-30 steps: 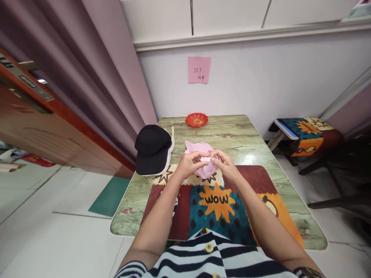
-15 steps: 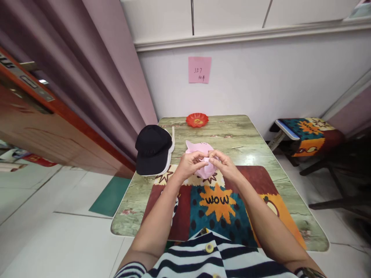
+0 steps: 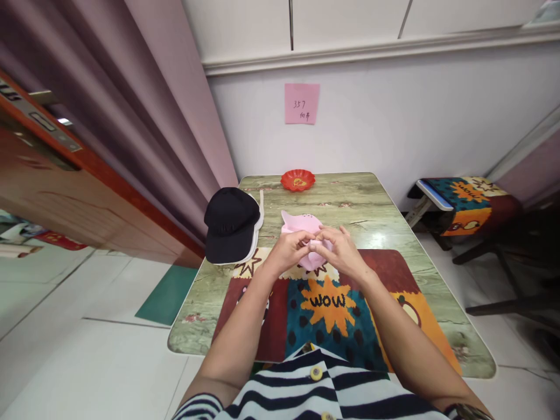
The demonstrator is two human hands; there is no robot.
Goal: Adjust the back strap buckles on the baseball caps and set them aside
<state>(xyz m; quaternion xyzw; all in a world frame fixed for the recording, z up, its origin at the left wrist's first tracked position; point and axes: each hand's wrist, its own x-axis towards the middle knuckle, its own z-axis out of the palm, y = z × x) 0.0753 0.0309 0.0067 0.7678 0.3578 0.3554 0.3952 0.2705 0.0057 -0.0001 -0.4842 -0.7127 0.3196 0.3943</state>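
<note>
A pink cap point(image 3: 301, 221) lies on the table, partly over the upper edge of the patterned mat point(image 3: 394, 271). Both my hands meet over it, fingers bent inward and tips close together. My left hand point(image 3: 289, 248) pinches the cap's strap from the left. From the right, my right hand point(image 3: 339, 248) pinches the same strap. The fingers hide much of the strap, so its fastening cannot be made out. Left of my hands, a black cap point(image 3: 231, 219) rests on top of something white, whose pale edge and strap show at its right side.
A red scalloped dish point(image 3: 298, 180) stands at the table's far side near the wall. The green wood-patterned table point(image 3: 367, 198) has rounded corners. On the right is a stool point(image 3: 459, 201) under a similar mat. A curtain and wooden door point(image 3: 109, 198) stand on the left.
My right hand has rolled slightly inward, its fingers now curled higher over the pink cap's strap. My left hand stays nearly in place. The pink cap has hardly moved.
</note>
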